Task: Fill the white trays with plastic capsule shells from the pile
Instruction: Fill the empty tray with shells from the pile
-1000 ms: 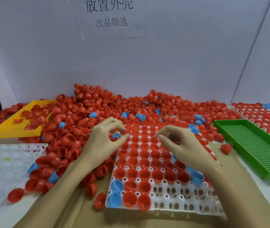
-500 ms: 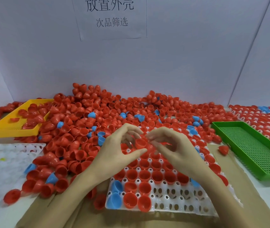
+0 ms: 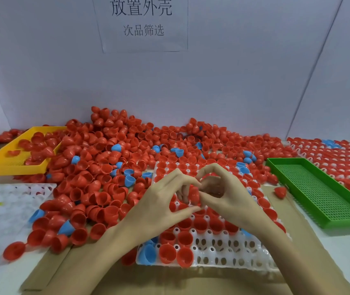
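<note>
Shells of glossy red plastic, cup-shaped capsule halves with a few pale blue ones mixed in, lie heaped in a wide pile [image 3: 110,167] across the back of the table [image 3: 340,252], spilling against the far edge of the white moulded tray with round sockets [image 3: 223,254] at the centre. Most sockets of that tray hold a red shell, open side up; its near rows show bare holes, with a blue shell [image 3: 147,255] and two red ones at the near left corner. Above the tray's middle, one red capsule shell [image 3: 194,194] is held between both hands: the left hand [image 3: 161,207] has its grip clamped on it with thumb below and fingers curled above, and the right hand [image 3: 229,196] pinches it from the other side, the fingertips of both meeting. The hands and forearms hide part of the tray's filled rows. Left of the pile stand one yellow plastic basket [image 3: 10,165], partly loaded with red shells, and a second white tray [image 3: 3,209], near bare. On the right sits one green mesh basket [image 3: 323,192], with a lone red shell [image 3: 280,191] just beside it and a third, filled tray [image 3: 336,152] behind. A paper sign with Chinese characters [image 3: 142,20] hangs on the wall.
</note>
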{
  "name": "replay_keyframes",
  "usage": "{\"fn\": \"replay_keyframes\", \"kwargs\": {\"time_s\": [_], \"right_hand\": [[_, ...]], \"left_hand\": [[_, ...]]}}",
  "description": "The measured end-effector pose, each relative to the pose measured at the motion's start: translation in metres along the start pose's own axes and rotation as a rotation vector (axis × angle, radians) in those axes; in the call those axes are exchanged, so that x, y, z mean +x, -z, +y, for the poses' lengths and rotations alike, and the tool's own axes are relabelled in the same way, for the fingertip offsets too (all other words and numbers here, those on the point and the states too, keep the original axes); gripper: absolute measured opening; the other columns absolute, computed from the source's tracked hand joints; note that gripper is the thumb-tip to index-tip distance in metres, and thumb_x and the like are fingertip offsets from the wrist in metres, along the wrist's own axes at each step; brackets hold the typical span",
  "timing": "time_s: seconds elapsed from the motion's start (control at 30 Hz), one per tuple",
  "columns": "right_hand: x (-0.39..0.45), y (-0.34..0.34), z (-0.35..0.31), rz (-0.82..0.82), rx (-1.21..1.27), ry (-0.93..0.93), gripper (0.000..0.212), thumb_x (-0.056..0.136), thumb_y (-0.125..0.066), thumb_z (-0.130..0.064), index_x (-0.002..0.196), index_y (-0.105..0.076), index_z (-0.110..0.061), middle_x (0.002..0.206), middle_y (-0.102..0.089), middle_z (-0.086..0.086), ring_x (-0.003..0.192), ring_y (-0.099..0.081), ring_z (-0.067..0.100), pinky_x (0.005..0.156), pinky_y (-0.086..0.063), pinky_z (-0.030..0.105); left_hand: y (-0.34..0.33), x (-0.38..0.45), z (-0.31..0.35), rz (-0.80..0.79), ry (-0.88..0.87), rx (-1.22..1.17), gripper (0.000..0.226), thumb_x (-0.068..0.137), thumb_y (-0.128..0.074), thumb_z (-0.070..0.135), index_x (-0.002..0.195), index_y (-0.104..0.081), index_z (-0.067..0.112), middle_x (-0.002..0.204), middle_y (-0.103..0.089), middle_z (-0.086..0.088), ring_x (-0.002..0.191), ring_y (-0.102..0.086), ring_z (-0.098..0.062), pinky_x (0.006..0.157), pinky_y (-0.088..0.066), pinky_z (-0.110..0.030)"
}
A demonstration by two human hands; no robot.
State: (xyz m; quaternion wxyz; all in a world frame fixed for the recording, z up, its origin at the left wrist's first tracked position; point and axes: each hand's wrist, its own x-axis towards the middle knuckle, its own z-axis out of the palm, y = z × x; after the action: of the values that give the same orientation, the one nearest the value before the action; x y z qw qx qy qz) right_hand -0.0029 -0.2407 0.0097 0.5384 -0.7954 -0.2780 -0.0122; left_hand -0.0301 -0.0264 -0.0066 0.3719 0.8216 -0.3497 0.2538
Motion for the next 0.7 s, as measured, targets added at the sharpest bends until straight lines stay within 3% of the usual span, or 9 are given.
{"fn": "replay_keyframes", "kwargs": {"time_s": [0.13,0.33,0.5,0.7], "right_hand": [[-0.014,0.006,-0.002,-0.016,-0.104,0.019,0.016,0.098,-0.072,-0.005,0.109,-0.071,-0.016,0.084,-0.077,0.002,0.073,-0.074,0.014,0.07,-0.057,0.021],[-0.054,0.02,-0.009,-0.145,-0.231,-0.007,0.013,0.1,-0.074,-0.021,0.103,-0.075,-0.033,0.086,-0.078,-0.001,0.075,-0.075,0.021,0.071,-0.063,0.038],[-0.065,0.015,-0.016,-0.281,-0.445,-0.033,0.012,0.096,-0.075,-0.029,0.1,-0.071,-0.04,0.083,-0.073,-0.014,0.075,-0.068,0.01,0.065,-0.044,0.012],[-0.06,0.006,-0.024,-0.39,-0.539,-0.079,0.009,0.094,-0.077,-0.033,0.101,-0.072,-0.036,0.084,-0.068,-0.009,0.078,-0.064,0.011,0.064,-0.049,0.017]], "left_hand": [[0.004,0.002,0.005,0.039,0.075,-0.171,0.028,0.095,-0.075,0.034,0.12,-0.066,0.024,0.092,-0.064,0.012,0.085,-0.07,-0.015,0.082,-0.057,-0.024],[0.024,0.008,-0.006,0.178,0.177,-0.109,0.016,0.104,-0.061,0.029,0.102,-0.071,0.017,0.075,-0.065,0.009,0.061,-0.065,-0.019,0.061,-0.056,-0.036],[0.027,0.006,-0.015,0.147,0.203,-0.022,0.02,0.104,-0.058,0.034,0.096,-0.071,0.021,0.07,-0.063,0.011,0.061,-0.063,-0.017,0.059,-0.054,-0.031],[0.028,0.003,-0.026,0.095,0.236,0.039,0.022,0.105,-0.057,0.039,0.091,-0.068,0.027,0.068,-0.064,0.009,0.061,-0.063,-0.02,0.062,-0.054,-0.037]]}}
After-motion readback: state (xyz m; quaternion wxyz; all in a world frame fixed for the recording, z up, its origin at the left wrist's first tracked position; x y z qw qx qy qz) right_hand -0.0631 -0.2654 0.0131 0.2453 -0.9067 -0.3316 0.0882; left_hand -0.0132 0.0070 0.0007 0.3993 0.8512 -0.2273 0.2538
